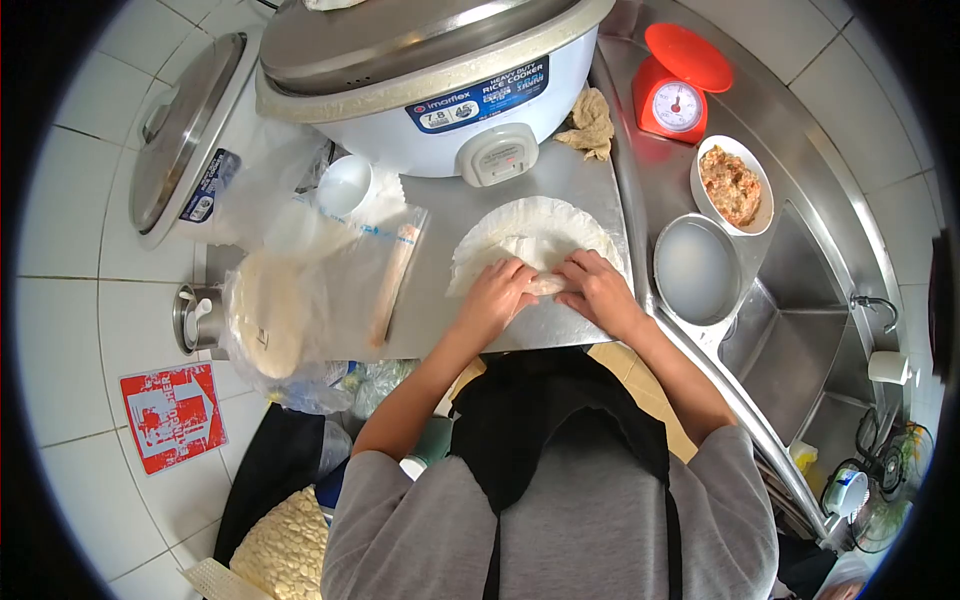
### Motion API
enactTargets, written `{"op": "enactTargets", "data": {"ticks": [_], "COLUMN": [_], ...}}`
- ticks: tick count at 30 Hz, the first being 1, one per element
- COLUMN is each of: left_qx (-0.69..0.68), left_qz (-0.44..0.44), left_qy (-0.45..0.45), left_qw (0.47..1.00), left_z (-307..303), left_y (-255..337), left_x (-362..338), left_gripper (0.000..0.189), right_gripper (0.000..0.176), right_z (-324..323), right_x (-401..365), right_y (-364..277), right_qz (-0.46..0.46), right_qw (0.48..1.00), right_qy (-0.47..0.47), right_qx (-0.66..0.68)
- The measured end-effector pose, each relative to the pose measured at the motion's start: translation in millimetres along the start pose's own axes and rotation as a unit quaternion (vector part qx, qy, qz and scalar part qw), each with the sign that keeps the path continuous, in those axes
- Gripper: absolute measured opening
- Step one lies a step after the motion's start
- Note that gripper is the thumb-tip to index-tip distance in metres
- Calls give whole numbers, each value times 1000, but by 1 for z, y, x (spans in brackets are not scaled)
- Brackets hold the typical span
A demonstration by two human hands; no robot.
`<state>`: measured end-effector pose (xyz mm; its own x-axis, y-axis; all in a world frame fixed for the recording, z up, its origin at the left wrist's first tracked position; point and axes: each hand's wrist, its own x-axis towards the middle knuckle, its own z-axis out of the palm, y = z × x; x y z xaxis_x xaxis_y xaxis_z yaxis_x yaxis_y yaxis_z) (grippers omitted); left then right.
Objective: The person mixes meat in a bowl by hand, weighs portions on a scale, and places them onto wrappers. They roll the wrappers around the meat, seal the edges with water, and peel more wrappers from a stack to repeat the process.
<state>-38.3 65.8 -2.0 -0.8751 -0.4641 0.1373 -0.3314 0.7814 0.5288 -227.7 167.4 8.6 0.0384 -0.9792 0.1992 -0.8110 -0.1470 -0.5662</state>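
A round, pale, thin wrapper sheet with a ruffled edge lies on the steel counter. Along its near side is a small pale roll, partly covered by fingers. My left hand is closed on the left end of this roll, and my right hand is closed on its right end. Whatever is inside the roll is hidden. To the left, a plastic bag holds a stack of round pale sheets, beside a long, narrow, light-brown strip in clear plastic.
A large rice cooker stands behind the sheet, another at the left. On the right are a red scale, a bowl of chopped filling, a round pan of cloudy liquid and a sink. A cloth lies beside the cooker.
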Motion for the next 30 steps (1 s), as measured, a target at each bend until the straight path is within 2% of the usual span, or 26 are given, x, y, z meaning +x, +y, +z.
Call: {"op": "enactTargets", "data": {"ticks": [2, 4, 8, 10, 12, 14, 16, 19, 21, 24, 28, 30], "left_qx": [-11, -53, -65, -33, -26, -20, -16, -13, -18, -28, -33, -32], "left_qz": [-1, 3, 3, 51, 34, 15, 4, -1, 6, 11, 22, 54], "left_qy": [11, 31, 17, -53, -78, -113, -142, -151, -152, -161, -150, -126], "left_qw": [1000, 998, 998, 997, 996, 993, 990, 988, 988, 987, 988, 990], "left_z": [0, -4, -7, 0, 5, 9, 3, 1, 0, -1, -2, -2], "left_y": [8, 15, -1, -22, -27, -29, -26, -24, -26, -27, -29, -36], "left_x": [-1, 13, 74, 104, 118, 117, 120, 120, 121, 123, 120, 117], "left_gripper": [38, 28, 23, 27, 29, 30, 33, 34, 34, 34, 32, 32], "right_gripper": [43, 45, 41, 39, 38, 36, 34, 33, 31, 30, 29, 32], "right_z": [-7, -17, -19, -15, -16, -15, -15, -6, -5, 13, 13, 21], "right_x": [-6, -9, -6, -9, -9, -10, -5, 0, 4, 12, 17, 27], "right_y": [-3, 2, 5, 7, 11, 9, 2, 0, -2, -11, -15, -23], "right_qz": [3, 12, 44, 54, 63, 66, 33, 24, 28, -2, 31, -2], "right_qw": [1000, 1000, 998, 998, 997, 995, 999, 999, 997, 999, 996, 999], "right_qy": [10, 8, -37, -45, -53, -71, -38, -39, -66, -38, -82, -44], "right_qx": [17, -11, 1, 5, 11, -1, -5, 11, -9, 16, -8, 6]}}
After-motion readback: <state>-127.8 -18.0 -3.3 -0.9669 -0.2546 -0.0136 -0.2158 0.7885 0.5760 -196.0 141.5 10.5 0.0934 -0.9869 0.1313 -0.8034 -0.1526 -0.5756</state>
